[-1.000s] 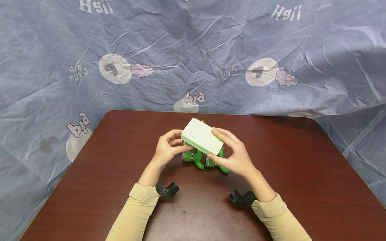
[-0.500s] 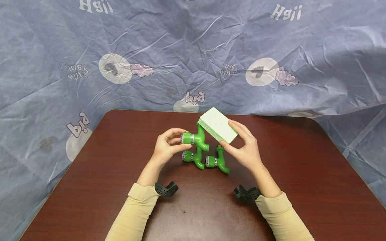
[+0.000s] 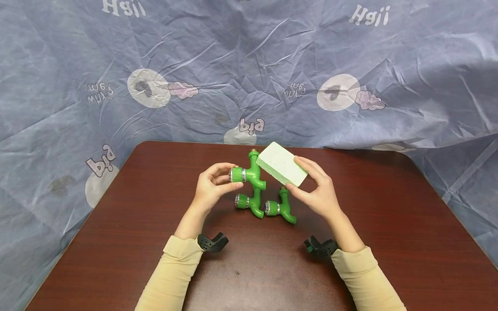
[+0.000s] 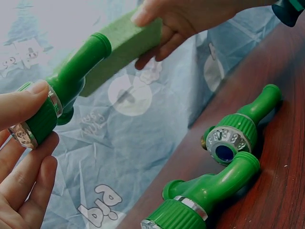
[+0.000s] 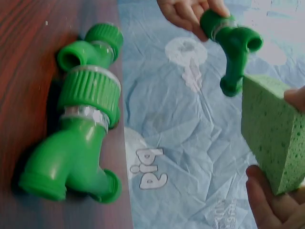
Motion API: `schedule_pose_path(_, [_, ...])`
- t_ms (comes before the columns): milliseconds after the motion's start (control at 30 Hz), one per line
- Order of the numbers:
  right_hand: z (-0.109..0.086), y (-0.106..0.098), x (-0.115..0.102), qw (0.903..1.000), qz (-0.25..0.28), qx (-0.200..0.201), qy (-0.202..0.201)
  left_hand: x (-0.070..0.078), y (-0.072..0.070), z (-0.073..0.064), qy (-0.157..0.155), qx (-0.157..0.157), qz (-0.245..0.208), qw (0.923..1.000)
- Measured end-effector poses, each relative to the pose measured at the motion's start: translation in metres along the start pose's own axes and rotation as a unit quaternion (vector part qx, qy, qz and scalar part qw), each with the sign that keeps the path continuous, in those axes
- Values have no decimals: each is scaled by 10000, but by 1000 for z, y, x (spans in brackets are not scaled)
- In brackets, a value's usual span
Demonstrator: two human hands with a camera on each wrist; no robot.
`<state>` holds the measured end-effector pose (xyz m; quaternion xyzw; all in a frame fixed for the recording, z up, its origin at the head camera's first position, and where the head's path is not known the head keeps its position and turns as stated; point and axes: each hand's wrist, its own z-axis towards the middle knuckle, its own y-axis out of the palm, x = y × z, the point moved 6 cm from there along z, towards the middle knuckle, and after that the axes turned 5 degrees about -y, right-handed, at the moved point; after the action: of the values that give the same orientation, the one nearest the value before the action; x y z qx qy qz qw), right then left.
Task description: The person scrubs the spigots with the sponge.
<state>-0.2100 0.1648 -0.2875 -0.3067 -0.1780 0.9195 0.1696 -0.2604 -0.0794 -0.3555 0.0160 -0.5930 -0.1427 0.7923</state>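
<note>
My left hand (image 3: 210, 184) pinches a green tap (image 3: 254, 173) by its ribbed knob, thumb on one side and fingers on the other. The tap is held up off the table, its spout toward the right. In my right hand (image 3: 320, 190) is a pale green sponge (image 3: 281, 164), gripped at its right end between thumb and fingers and tilted. The sponge's near corner is close beside the held tap, overlapping it in the left wrist view. Below them, two more green taps lie on the table: one on the left (image 3: 253, 203), one on the right (image 3: 284, 209).
The dark reddish-brown table (image 3: 369, 216) extends around both arms. Behind it hangs a wrinkled blue-grey cloth (image 3: 218, 56) with printed letters and shapes. Black straps with camera mounts (image 3: 212, 242) sit at both wrists.
The sponge has moved right and away from over the held tap, uncovering it. Over the last half second the left hand has shifted the tap slightly left and up; the lying taps have stayed put.
</note>
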Motion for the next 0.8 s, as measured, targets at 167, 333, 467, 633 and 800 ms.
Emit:
schedule_pose_path(167, [-1, -7, 12, 9988, -171, 158, 425, 4, -3, 0, 18, 54, -165, 9998])
schedule_pose_path(333, [-3, -3, 14, 9975, -242, -236, 616, 7, -5, -1, 17, 97, -365, 9993])
schedule_pose_path(467, [-2, 3, 10, 9972, -231, -586, 412, 6, -4, -1, -21, 87, -416, 9991])
schedule_pose_path(633, [-2, 3, 5, 9984, -22, -478, 295, 3, 0, -1, -57, -19, -388, 9992])
schedule_pose_path(800, [-2, -2, 6, 9987, 241, -278, 345, -2, 2, 0, -129, -107, -122, 9998])
